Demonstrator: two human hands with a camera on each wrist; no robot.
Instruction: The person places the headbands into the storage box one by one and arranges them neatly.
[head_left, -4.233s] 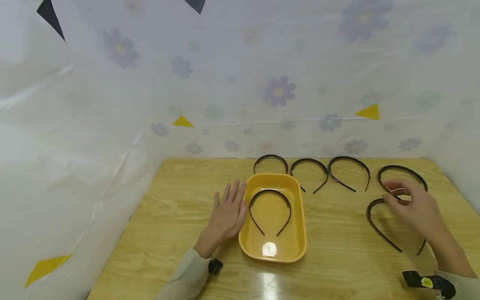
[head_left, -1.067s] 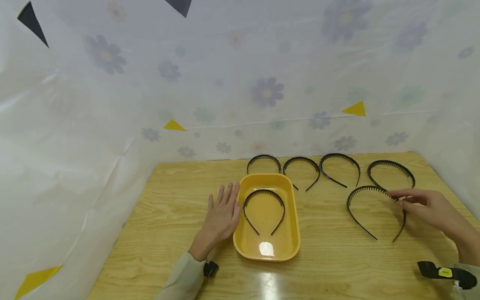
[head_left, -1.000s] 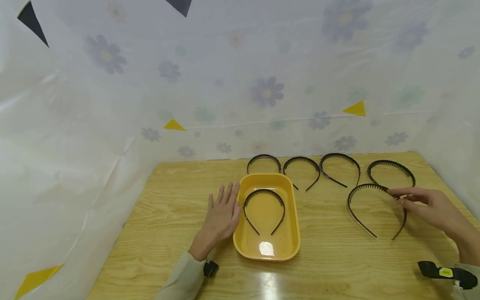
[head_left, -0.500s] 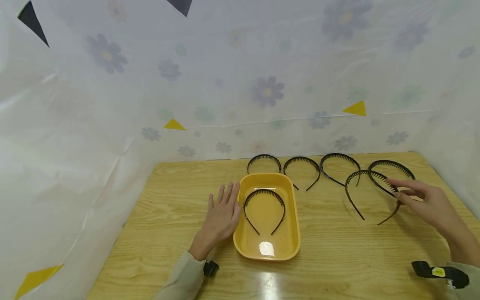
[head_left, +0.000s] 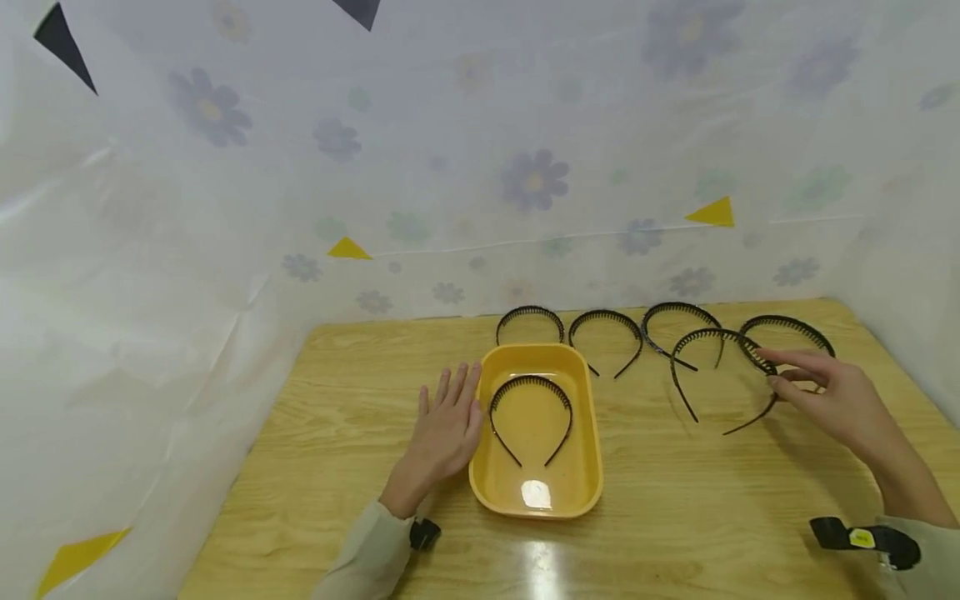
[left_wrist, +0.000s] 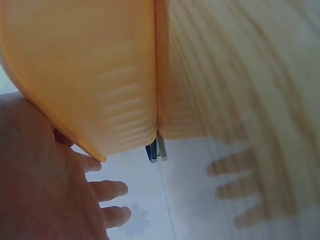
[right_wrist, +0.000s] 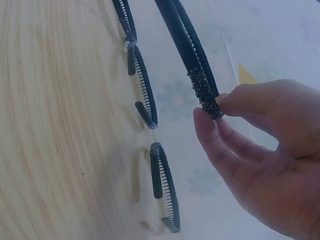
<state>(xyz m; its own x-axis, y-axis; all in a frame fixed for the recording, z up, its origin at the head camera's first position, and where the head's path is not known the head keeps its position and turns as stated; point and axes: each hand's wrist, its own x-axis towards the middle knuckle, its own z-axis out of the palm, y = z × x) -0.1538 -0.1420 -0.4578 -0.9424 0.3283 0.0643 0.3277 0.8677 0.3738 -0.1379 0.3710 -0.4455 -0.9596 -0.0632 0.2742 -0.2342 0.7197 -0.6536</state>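
1. Right hand (head_left: 832,404) first: thumb and fingertips are pinching the held band (head_left: 708,332) by its right side, up off the counter (head_left: 360,417). It's black with little teeth along the inner edge (the right wrist view also shows a sparkly, bumpy patch right where it's pinched).
2. From the head view, that one overlaps the two rightmost bands of the back row, so it looks kinda crowded over there.
3. Left hand (head_left: 442,429) isn't gripping anything. Its fingers are straight and lie against the left side of the yellow tray (head_left: 531,433).
4. One more black toothed band, the tray band (head_left: 531,379), lies inside with its curve toward the back and its two ends toward the person.
5. Back row has four: first band (head_left: 529,311), partly hidden behind the tray, then second band (head_left: 606,314), third band (head_left: 682,307) and fourth band (head_left: 787,321).
6. Behind it all, a pale flowery sheet (head_left: 450,183).
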